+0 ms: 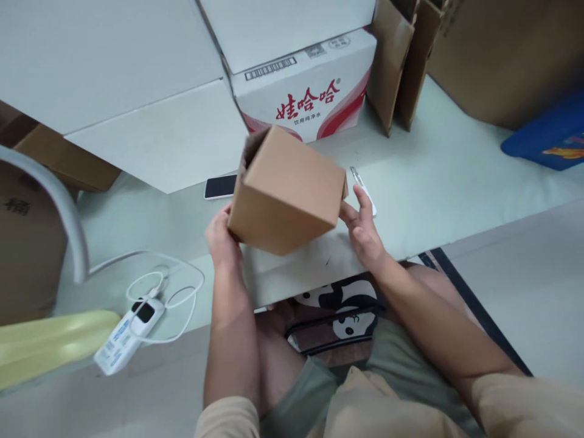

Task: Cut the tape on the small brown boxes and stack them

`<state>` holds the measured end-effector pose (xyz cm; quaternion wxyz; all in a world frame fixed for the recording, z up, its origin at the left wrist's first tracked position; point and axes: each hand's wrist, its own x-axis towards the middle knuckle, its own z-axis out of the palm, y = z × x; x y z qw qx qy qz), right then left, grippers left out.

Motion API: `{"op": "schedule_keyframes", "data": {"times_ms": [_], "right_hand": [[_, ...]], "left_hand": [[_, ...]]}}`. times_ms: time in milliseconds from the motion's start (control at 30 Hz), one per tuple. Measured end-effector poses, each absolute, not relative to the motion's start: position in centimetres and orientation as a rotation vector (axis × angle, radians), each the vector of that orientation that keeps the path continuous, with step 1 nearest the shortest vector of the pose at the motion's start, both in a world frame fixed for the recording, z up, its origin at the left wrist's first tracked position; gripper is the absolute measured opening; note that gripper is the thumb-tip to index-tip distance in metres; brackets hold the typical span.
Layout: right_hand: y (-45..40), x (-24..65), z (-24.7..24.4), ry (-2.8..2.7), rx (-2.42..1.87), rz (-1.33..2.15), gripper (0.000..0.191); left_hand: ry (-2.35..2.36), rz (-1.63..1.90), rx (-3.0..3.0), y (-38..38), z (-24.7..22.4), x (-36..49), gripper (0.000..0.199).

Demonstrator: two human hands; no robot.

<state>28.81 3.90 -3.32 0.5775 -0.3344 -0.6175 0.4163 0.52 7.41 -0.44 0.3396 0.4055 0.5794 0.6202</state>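
Note:
A small brown cardboard box is held tilted above the table, with a gap along its upper left end. My left hand is closed on the box's lower left end, its fingertips partly hidden behind the cardboard. At the opposite end, my right hand has its fingers apart, and one finger touches the box's right edge by a small flap. Just beyond that hand lies a white utility knife. A phone with a dark screen rests behind the box, partly covered by it.
Behind stands a white carton with red lettering, beside large white boxes. Folded cardboard leans at the back right, near a blue container. A white power bank with a looped cable and a yellow object lie front left.

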Motion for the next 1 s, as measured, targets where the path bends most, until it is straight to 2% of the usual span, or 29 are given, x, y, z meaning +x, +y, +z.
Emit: {"op": "schedule_keyframes", "data": {"times_ms": [167,333,467,533,600,667,700,800,867,1000], "right_hand": [[3.4,28.8,-2.1,-1.589,-0.853,0.77,0.07],[3.6,29.9,-1.4,-1.542,-0.891,0.612,0.05],[4.3,31.0,-1.6,-1.477,-0.956,0.646,0.047],[4.7,31.4,-1.5,-1.484,-0.944,0.685,0.042],[4.9,31.5,-1.1,-1.537,-0.913,0.74,0.039],[4.9,31.2,-0.4,-1.634,-0.87,0.828,0.039],[4.8,30.9,0.0,-1.696,-0.835,0.883,0.04],[4.4,30.4,1.0,-1.842,-0.714,0.999,0.045],[4.5,30.6,1.1,-1.831,-0.782,0.937,0.049],[5.7,32.9,0.3,-1.634,-1.535,0.532,0.039]], "left_hand": [[1.23,1.052,0.875,6.4,-1.5,4.1,0.074],[1.366,0.566,0.874,4.9,-0.4,6.0,0.073],[1.302,0.312,1.079,4.9,-0.1,6.0,0.065],[1.432,0.49,1.257,5.4,-0.1,5.8,0.062],[1.561,0.958,1.507,5.6,0.2,5.7,0.061],[1.448,1.407,1.835,5.6,1.0,5.7,0.058],[1.311,1.508,2.019,5.5,1.4,5.8,0.055],[1.124,1.418,2.376,4.9,2.4,6.2,0.044],[1.15,1.379,2.415,4.7,2.5,6.4,0.042],[1.15,1.471,2.362,4.6,1.7,6.1,0.042]]}}
